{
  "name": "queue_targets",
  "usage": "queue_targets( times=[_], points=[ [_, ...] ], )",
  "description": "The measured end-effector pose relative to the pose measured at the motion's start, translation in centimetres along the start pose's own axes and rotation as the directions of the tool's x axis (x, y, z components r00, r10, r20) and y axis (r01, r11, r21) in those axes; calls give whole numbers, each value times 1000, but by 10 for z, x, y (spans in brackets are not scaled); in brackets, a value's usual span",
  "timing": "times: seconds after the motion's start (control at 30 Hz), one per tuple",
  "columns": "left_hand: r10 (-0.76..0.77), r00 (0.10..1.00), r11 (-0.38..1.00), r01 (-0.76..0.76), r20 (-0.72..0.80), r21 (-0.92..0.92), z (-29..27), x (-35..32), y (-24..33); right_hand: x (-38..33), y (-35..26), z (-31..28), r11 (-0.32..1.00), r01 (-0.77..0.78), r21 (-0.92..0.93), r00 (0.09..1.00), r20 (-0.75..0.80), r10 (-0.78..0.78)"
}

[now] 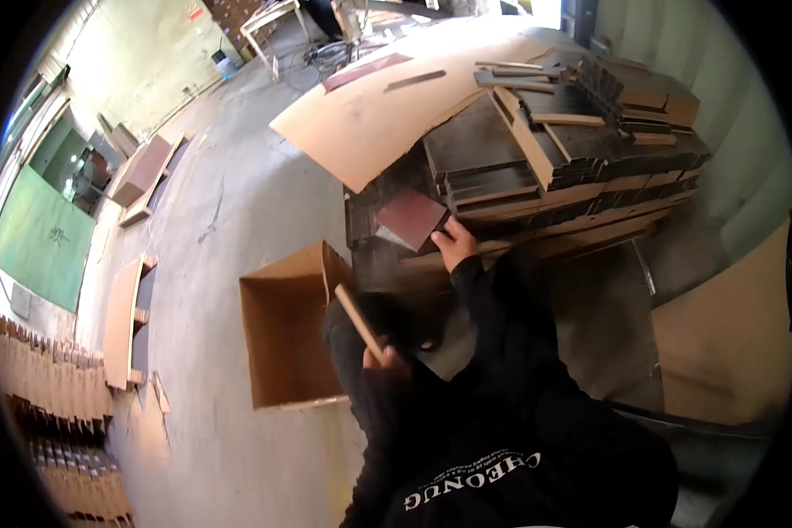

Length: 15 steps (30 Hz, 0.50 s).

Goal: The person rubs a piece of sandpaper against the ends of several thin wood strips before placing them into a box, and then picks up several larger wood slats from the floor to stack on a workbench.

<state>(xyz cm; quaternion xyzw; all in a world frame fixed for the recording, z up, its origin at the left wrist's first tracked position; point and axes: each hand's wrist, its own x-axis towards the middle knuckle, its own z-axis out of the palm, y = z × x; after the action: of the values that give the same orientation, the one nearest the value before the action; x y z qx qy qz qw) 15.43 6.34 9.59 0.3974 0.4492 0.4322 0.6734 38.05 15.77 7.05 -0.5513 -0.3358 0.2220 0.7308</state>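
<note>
A narrow, light-brown wooden strip (358, 320) slants up and away from my left hand (385, 361), whose fingers are closed round its lower end. In my right hand (457, 245) a square reddish-brown sheet of sandpaper (411, 216) is pinched at its near right corner. A greyish piece shows under the sheet's near left edge. The sheet is held in front of the dark stacked boards (475, 145), apart from the strip. Just left of the strip's upper end stands an open cardboard box (290, 339) on the floor.
A large tan sheet (370, 114) lies across the far part of the stack, with loose strips on top. At the right leans a brown panel (722, 326). Bundled cardboard pieces (53, 370) stand at the lower left. Boards (125, 321) lie along the left side of the concrete floor (198, 264).
</note>
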Motion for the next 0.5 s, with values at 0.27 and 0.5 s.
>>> queue_targets(
  times=[0.27,0.5],
  points=[
    [-121,967,929,190,225,-317,8,31,21,6,-24,-1,684,498,-532,834,509,-211],
    [171,985,644,-112,0,757,71,104,66,58,11,0,532,571,-625,735,678,9]
  ],
)
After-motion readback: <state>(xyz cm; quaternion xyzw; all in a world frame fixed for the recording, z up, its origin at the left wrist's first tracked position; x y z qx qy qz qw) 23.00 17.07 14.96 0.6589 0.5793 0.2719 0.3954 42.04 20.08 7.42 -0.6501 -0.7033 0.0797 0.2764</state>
